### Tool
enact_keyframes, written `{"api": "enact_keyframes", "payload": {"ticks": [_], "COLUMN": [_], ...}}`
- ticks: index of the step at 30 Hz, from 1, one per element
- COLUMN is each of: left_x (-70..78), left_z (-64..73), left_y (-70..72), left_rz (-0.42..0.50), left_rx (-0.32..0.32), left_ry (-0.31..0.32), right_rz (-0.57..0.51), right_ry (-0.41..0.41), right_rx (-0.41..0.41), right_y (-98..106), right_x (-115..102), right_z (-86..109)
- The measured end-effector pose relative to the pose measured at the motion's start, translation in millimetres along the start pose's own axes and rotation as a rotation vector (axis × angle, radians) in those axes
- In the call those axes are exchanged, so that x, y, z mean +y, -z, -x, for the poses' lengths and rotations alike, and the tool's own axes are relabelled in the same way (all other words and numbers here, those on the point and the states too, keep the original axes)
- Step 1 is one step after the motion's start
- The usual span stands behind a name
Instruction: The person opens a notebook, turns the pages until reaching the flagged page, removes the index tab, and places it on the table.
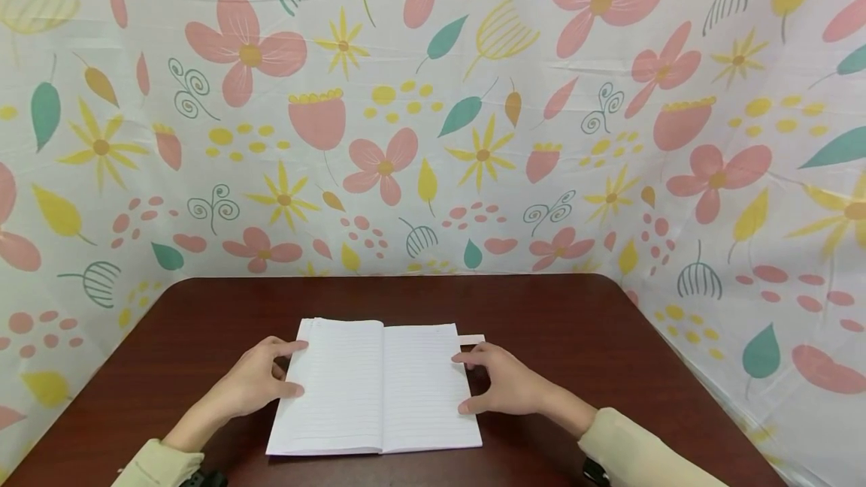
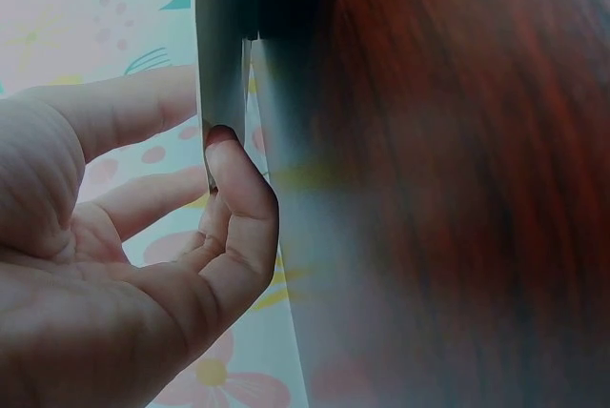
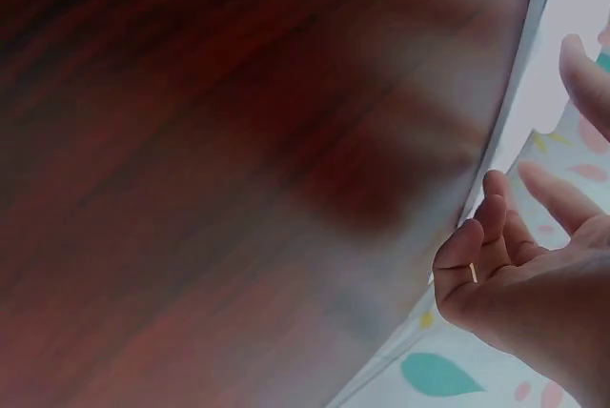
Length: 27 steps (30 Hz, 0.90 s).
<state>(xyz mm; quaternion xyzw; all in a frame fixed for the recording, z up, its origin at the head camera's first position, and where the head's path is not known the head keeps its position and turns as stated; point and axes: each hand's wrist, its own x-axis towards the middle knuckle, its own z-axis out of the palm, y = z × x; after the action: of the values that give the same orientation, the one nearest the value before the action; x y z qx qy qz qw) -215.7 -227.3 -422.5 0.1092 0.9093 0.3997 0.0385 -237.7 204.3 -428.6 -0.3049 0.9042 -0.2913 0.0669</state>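
Note:
An open notebook with ruled white pages lies on the table, its fold running down the middle. At its left edge my left hand grips it, thumb and index finger over the page. In the left wrist view, curled fingers of that hand come under the notebook's edge. My right hand is at the opposite edge, its index finger and thumb reaching over the page margin. From the right wrist, the thumb stands apart from the loosely bent fingers beside the edge.
A small pale strip sticks out beyond the notebook's upper right side. The dark reddish-brown table has rounded far corners. White cloth printed with flowers and leaves hangs behind it and along the sides.

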Motion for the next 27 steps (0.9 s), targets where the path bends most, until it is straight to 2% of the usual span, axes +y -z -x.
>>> {"api": "enact_keyframes", "payload": {"ticks": [10,27], "left_x": [0.0,0.6], "left_z": [0.1,0.2], "left_y": [0.4,1.3], "left_rz": [0.007,0.020], "left_rx": [-0.001,-0.014], "left_ry": [-0.005,-0.007], "right_rz": [-0.022,0.026], "right_ry": [-0.029,-0.034], "right_rx": [-0.046,-0.017], "right_y": [1.6,-3.1], "right_x": [6.3,3.7], "right_z": [10.3,8.2]}}
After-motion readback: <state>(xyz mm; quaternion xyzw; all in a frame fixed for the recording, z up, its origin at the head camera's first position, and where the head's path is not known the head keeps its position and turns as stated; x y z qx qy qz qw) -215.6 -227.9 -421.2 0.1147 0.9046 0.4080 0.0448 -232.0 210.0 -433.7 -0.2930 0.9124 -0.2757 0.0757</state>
